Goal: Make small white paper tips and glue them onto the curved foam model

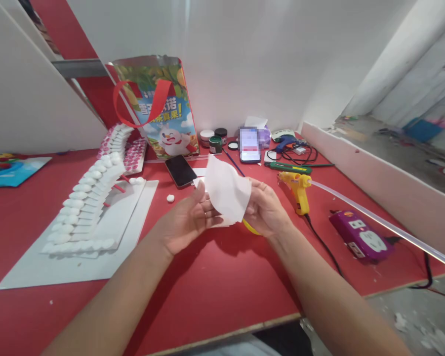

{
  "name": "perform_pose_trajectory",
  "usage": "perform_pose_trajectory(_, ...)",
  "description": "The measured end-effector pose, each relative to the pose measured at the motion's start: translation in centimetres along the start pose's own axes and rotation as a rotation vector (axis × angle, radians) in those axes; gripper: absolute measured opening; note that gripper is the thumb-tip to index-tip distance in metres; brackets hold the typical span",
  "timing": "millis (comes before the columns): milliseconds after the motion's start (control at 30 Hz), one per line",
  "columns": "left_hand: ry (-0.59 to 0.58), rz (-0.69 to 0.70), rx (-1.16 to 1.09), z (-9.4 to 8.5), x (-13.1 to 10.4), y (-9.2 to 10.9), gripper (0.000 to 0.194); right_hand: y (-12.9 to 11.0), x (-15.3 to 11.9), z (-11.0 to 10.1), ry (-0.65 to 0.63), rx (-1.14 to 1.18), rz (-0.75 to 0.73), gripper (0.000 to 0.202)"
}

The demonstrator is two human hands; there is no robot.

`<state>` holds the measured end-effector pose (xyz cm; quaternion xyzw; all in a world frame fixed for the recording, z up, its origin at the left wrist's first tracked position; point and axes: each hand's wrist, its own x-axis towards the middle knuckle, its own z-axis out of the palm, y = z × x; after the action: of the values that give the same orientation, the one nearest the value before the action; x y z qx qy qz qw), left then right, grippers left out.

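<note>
A curved piece of white paper [227, 190] is held up over the middle of the red table. My right hand [267, 208] pinches its right edge between thumb and fingers. At the paper's lower left is my left hand [187, 215], its fingers spread behind the sheet and its thumb raised near the edge; whether it grips the sheet is unclear. More white sheets lie partly hidden under the hands. Part of a yellow object [251, 228] shows below my right hand. A black phone [181, 171] lies just beyond my left hand.
On the left, a white curved model [92, 193] stands on a white board [128, 257]. A printed bag [166, 109], paint jars [215, 144] and a lit phone [250, 145] are at the back. Rightward lie a yellow glue gun [299, 190] and a purple power strip [361, 235].
</note>
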<state>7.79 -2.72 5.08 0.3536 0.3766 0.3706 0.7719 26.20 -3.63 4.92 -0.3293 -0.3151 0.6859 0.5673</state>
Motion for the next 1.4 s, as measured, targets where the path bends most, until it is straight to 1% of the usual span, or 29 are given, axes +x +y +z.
perform_pose_trajectory(33,0.055,0.044,-0.047,0.0,0.3,-0.2,0.044,0.3,0.0,0.0,-0.026,-0.030,0.026,0.038)
perform_pose_trajectory(67,0.118,0.084,-0.077,-0.3,0.6,-0.4,0.038,0.5,0.1,-0.1,-0.029,-0.067,0.036,0.040)
perform_pose_trajectory(100,0.177,0.123,-0.098,-0.6,1.0,-0.6,0.036,0.6,0.2,-0.3,-0.004,-0.109,0.023,0.041)
perform_pose_trajectory(167,0.274,0.213,-0.114,-1.5,1.4,-0.7,0.038,0.5,0.4,-0.7,0.117,-0.187,-0.058,0.042)
perform_pose_trajectory(233,0.332,0.300,-0.098,-2.1,1.6,-0.8,0.040,0.0,0.5,-0.8,0.243,-0.244,-0.155,0.041)
perform_pose_trajectory(267,0.347,0.332,-0.084,-2.2,1.6,-0.9,0.041,-0.5,0.5,-0.7,0.278,-0.271,-0.194,0.041)
perform_pose_trajectory(333,0.352,0.366,-0.063,-2.3,1.4,-1.1,0.041,-1.7,0.3,0.2,0.283,-0.347,-0.263,0.036)
perform_pose_trajectory(433,0.323,0.372,-0.043,-2.1,1.1,-1.4,0.043,-3.4,0.6,2.0,0.256,-0.489,-0.413,0.018)
perform_pose_trajectory(500,0.305,0.370,-0.035,-2.0,0.9,-1.6,0.044,-3.6,1.2,2.7,0.246,-0.581,-0.495,0.008)
perform_pose_trajectory(533,0.296,0.366,-0.035,-2.0,0.9,-1.7,0.044,-3.4,1.6,2.7,0.239,-0.617,-0.487,0.008)
perform_pose_trajectory(567,0.288,0.360,-0.038,-2.0,0.8,-1.8,0.044,-2.9,1.9,2.6,0.227,-0.642,-0.442,0.014)
perform_pose_trajectory(633,0.266,0.343,-0.038,-1.9,0.8,-2.0,0.045,-1.7,2.3,1.8,0.176,-0.649,-0.266,0.031)
perform_pose_trajectory(667,0.254,0.334,-0.033,-1.9,0.8,-2.1,0.046,-1.0,2.3,1.3,0.129,-0.644,-0.186,0.035)
perform_pose_trajectory(733,0.235,0.317,-0.018,-1.9,0.8,-2.1,0.046,0.1,2.2,0.4,0.024,-0.637,-0.090,0.032)
perform_pose_trajectory(800,0.239,0.311,-0.010,-1.9,0.9,-2.0,0.041,0.5,2.0,-0.3,-0.059,-0.635,-0.053,0.029)
perform_pose_trajectory(867,0.266,0.332,-0.011,-2.1,0.9,-1.8,0.037,0.6,2.0,-0.7,-0.103,-0.628,-0.020,0.030)
perform_pose_trajectory(933,0.296,0.376,0.001,-2.4,1.0,-1.6,0.034,0.5,2.1,-0.9,-0.120,-0.601,0.027,0.032)
perform_pose_trajectory(1033,0.317,0.436,0.027,-2.8,1.0,-1.4,0.031,0.4,2.4,-1.0,-0.101,-0.488,0.092,0.033)
perform_pose_trajectory(1100,0.325,0.444,0.025,-2.9,1.0,-1.4,0.029,0.4,2.6,-1.0,-0.068,-0.397,0.108,0.035)
perform_pose_trajectory(1200,0.328,0.421,0.020,-3.0,1.1,-1.5,0.027,0.4,2.8,-1.1,-0.016,-0.271,0.048,0.038)
perform_pose_trajectory(1300,0.341,0.404,0.013,-3.0,1.2,-1.6,0.025,0.4,3.0,-1.2,0.007,-0.176,-0.032,0.032)
perform_pose_trajectory(1400,0.352,0.396,0.002,-3.2,1.3,-1.7,0.024,0.3,3.1,-1.2,0.023,-0.115,-0.058,0.023)
